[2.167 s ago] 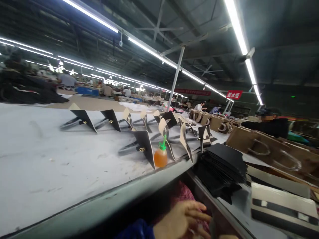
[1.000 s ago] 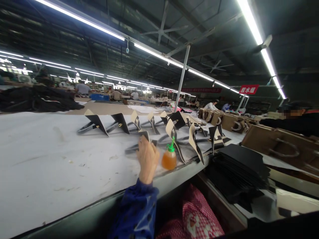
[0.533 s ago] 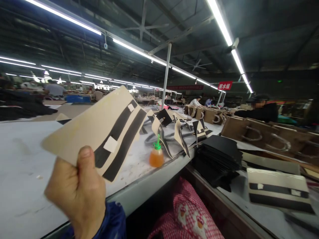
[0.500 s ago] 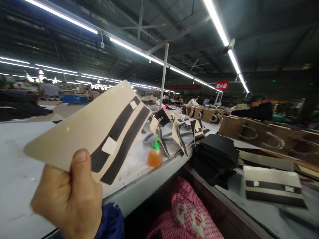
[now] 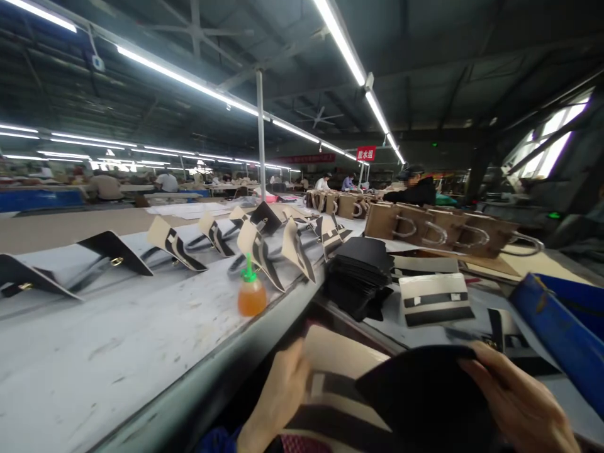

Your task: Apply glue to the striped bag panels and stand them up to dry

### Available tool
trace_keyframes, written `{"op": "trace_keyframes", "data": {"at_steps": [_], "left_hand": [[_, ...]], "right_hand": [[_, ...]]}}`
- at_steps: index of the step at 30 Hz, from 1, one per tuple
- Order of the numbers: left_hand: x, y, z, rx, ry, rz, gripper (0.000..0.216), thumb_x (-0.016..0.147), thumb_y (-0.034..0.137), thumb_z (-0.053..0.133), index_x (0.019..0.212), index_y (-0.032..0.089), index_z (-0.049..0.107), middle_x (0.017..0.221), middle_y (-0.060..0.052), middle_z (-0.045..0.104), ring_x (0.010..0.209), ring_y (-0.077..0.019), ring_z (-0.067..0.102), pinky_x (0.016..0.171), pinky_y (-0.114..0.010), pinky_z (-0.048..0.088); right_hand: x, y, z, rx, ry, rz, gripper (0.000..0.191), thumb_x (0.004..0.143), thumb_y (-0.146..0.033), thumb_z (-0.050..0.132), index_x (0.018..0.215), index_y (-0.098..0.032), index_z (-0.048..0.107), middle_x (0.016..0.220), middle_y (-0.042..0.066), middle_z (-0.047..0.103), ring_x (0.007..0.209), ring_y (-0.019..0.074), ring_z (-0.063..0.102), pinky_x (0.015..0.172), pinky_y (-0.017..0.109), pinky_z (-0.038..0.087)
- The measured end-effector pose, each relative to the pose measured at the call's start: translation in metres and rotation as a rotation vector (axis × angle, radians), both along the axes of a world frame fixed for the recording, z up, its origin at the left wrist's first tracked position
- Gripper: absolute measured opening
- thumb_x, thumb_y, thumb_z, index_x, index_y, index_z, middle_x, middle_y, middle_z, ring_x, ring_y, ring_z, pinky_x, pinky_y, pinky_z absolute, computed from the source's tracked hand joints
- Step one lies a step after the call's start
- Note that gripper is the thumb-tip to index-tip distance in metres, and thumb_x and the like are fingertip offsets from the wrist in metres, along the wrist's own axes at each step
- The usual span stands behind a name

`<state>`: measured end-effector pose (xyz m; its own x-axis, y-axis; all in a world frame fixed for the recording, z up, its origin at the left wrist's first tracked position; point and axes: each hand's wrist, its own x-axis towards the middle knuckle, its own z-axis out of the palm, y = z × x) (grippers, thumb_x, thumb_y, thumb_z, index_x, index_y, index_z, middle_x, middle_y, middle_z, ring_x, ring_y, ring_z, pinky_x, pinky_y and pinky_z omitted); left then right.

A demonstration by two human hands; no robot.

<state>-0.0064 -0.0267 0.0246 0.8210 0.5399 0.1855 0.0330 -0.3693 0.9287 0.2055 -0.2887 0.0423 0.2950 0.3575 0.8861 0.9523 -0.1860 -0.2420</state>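
At the bottom of the view my left hand grips the left edge of a beige panel with black stripes, held low over my lap. My right hand is closed on a curved black piece that lies over the beige panel's right part. A small orange glue bottle with a green nozzle stands near the edge of the white table, just beyond my left hand. Folded beige and black pieces stand on the table behind it.
A stack of black pieces and another striped beige panel lie on the lower bench to the right. Brown bags with handles line up beyond. A blue bin edge is at the right. Other workers sit in the distance.
My left hand reached to the table, lifted the striped beige panel and brought it down to my lap. My right hand with the black piece has come into view. The camera turned right.
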Motion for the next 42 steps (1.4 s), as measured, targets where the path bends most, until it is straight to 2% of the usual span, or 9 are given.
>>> {"op": "trace_keyframes", "data": {"at_steps": [5,7,13,16,19,24,28,35,42], "left_hand": [[-0.005,0.002,0.005,-0.174,-0.050,-0.106,0.023,0.094,0.026,0.049,0.105,0.015,0.067,0.094,-0.004,0.073,0.093,-0.0239,0.065,0.088,-0.033,0.049],[-0.008,-0.002,0.008,-0.257,-0.093,-0.148,0.025,0.093,0.023,0.052,0.112,0.015,0.067,0.100,-0.004,0.074,0.098,-0.0237,0.065,0.092,-0.033,0.048],[-0.017,-0.022,0.019,-0.401,-0.123,-0.138,0.038,0.092,0.030,0.061,0.129,0.019,0.061,0.124,-0.008,0.070,0.119,-0.0276,0.061,0.102,-0.036,0.048],[-0.023,-0.033,0.035,-0.494,-0.104,-0.190,0.042,0.094,0.037,0.061,0.133,0.023,0.057,0.117,-0.006,0.073,0.103,-0.0233,0.068,0.092,-0.034,0.053],[-0.029,-0.040,0.044,-0.561,-0.074,-0.226,0.050,0.094,0.045,0.062,0.139,0.026,0.054,0.102,-0.004,0.075,0.088,-0.0205,0.071,0.078,-0.029,0.056],[-0.032,-0.042,0.036,-0.448,-0.069,-0.194,0.052,0.092,0.045,0.063,0.141,0.030,0.056,0.114,-0.008,0.074,0.109,-0.0274,0.068,0.094,-0.037,0.056],[-0.032,-0.040,0.031,-0.403,-0.048,-0.236,0.050,0.095,0.044,0.059,0.142,0.030,0.056,0.117,-0.008,0.074,0.110,-0.0274,0.069,0.102,-0.041,0.054],[-0.033,-0.040,0.034,-0.370,-0.067,-0.276,0.047,0.096,0.041,0.058,0.141,0.030,0.056,0.132,-0.005,0.069,0.120,-0.0245,0.065,0.111,-0.038,0.048],[-0.033,-0.041,0.037,-0.429,-0.121,-0.366,0.049,0.097,0.030,0.057,0.146,0.027,0.052,0.136,-0.005,0.068,0.124,-0.0219,0.064,0.110,-0.033,0.048]], "right_hand": [[-0.021,0.025,0.016,-0.360,0.155,0.383,0.015,0.098,-0.026,0.055,0.086,-0.027,0.065,0.070,-0.003,0.067,0.058,0.0125,0.067,0.053,0.015,0.054],[-0.039,0.039,0.019,-0.426,0.226,0.461,0.018,0.099,-0.023,0.054,0.084,-0.026,0.065,0.069,-0.003,0.065,0.059,0.0115,0.066,0.056,0.015,0.054],[-0.077,0.075,0.011,-0.195,0.074,0.305,0.013,0.097,-0.018,0.056,0.105,-0.025,0.064,0.091,0.001,0.072,0.083,0.0144,0.072,0.074,0.019,0.058],[-0.087,0.081,0.011,-0.127,-0.003,0.316,0.028,0.097,-0.012,0.053,0.119,-0.025,0.064,0.092,0.002,0.071,0.081,0.0130,0.071,0.070,0.018,0.057],[-0.095,0.084,0.019,-0.119,-0.045,0.364,0.032,0.095,-0.008,0.052,0.118,-0.025,0.068,0.085,0.001,0.066,0.073,0.0098,0.068,0.064,0.016,0.055],[-0.100,0.084,0.027,-0.110,-0.148,0.287,0.031,0.094,-0.010,0.058,0.116,-0.025,0.073,0.082,0.002,0.066,0.069,0.0090,0.067,0.060,0.015,0.054],[-0.098,0.082,0.024,-0.122,-0.143,0.305,0.036,0.092,-0.008,0.059,0.121,-0.027,0.072,0.083,0.002,0.067,0.070,0.0104,0.067,0.062,0.017,0.055],[-0.094,0.081,0.019,-0.167,-0.160,0.269,0.035,0.094,-0.009,0.058,0.121,-0.025,0.072,0.082,0.003,0.064,0.068,0.0100,0.065,0.059,0.018,0.054],[-0.095,0.081,0.024,-0.172,-0.154,0.306,0.038,0.093,-0.008,0.058,0.122,-0.028,0.071,0.079,0.001,0.063,0.065,0.0091,0.064,0.057,0.016,0.053]]}}
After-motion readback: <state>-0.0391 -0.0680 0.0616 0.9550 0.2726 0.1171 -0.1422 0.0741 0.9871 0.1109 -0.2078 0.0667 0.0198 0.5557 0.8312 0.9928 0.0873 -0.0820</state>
